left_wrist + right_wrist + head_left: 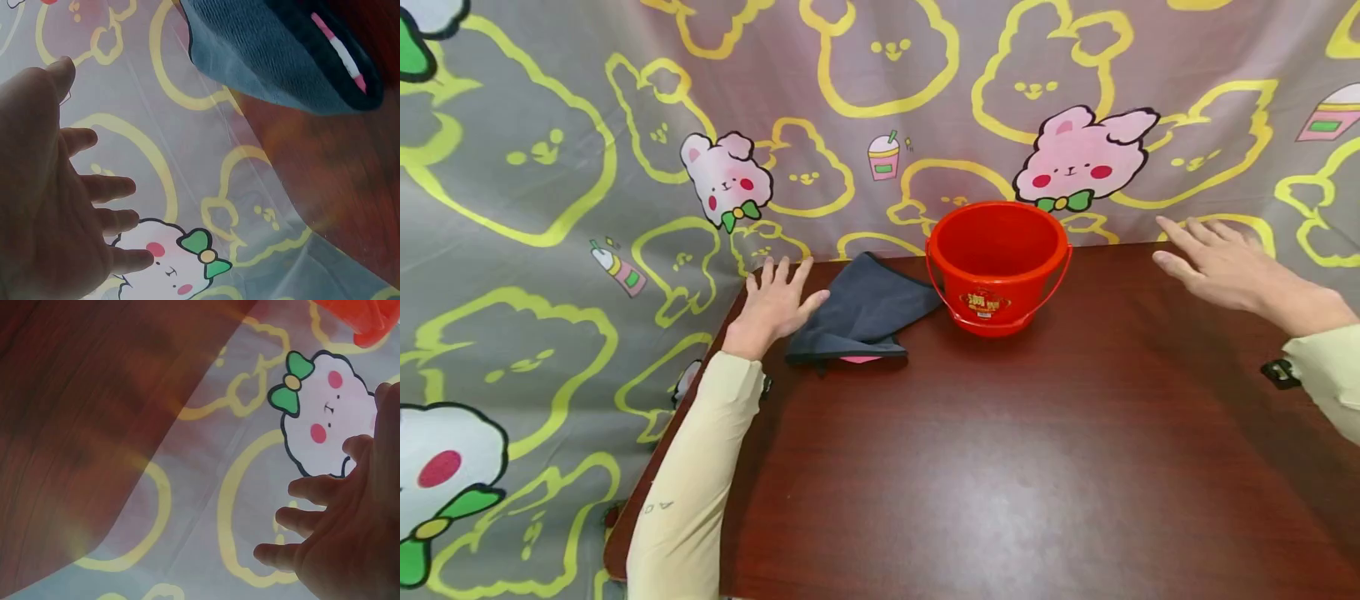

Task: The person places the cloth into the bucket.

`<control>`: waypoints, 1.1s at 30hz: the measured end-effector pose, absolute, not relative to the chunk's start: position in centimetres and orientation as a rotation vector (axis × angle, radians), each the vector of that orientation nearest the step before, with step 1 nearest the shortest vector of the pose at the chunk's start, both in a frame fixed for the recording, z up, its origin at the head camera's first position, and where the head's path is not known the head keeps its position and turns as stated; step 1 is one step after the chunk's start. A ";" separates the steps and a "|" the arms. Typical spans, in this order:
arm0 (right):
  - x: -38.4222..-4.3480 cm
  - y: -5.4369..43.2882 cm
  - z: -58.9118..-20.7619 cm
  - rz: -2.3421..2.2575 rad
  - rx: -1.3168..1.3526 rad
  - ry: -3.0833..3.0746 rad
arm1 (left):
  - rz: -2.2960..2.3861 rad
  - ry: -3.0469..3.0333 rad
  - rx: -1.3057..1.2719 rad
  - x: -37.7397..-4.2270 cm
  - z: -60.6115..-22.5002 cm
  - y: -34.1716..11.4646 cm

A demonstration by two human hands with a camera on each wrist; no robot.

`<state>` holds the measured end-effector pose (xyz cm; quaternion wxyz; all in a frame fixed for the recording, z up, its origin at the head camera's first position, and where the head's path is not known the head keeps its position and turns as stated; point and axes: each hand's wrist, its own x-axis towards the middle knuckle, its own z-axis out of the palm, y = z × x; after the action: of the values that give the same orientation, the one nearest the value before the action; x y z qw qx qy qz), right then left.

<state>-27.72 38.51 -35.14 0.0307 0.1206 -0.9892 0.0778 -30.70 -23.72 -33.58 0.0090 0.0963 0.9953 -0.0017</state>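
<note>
"Red bucket (1000, 283) first: where does the head view put it?"

"I have it roughly midway between my two hands, on the bench (970, 450). Dark cloth (872, 304) lies just beside the left hand (771, 304), on the bucket's side of it. Out past the bucket, well apart, is the right hand (1228, 267)."

"What worries you?"

"That cloth's tip runs up to the bucket, and I can't tell whether they touch. If it's caught under the base or in the hanging handle (962, 321), I'd expect a tug to drag or tip the bucket. A wide leftward sweep could also push the cloth over the bench's edge by the left hand."

"And the hands? Left wrist view?"

"Fingers extended and spread, nothing in them. A gap shows between that hand and the cloth."

"Right wrist view?"

"Same there: fingers out and apart, holding nothing, seen against the patterned curtain (187, 506). Only a bit of the bucket shows up in the corner, apart from the fingers, so I judge that nothing is gripped on either side."
</note>
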 end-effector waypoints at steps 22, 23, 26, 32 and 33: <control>-28.5 34.4 -34.6 0.737 0.505 -2.899 | 0.131 3.085 0.420 -31.4 -35.8 -19.6; -28.6 34.2 -34.5 0.748 0.499 -2.897 | 0.138 3.078 0.421 -31.4 -35.9 -19.5; -28.6 33.5 -34.5 0.768 0.485 -2.886 | 0.157 3.058 0.427 -31.3 -36.2 -19.1; -28.4 32.0 -34.4 0.841 0.457 -2.871 | 0.192 3.039 0.429 -31.3 -36.9 -18.6; -28.4 31.8 -34.4 0.865 0.448 -2.865 | 0.203 3.038 0.430 -31.3 -37.0 -18.4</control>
<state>-28.38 31.80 -34.42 0.0576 0.1479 -0.9452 0.2854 -31.30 -18.44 -37.01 0.0331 0.1399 0.9874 0.0659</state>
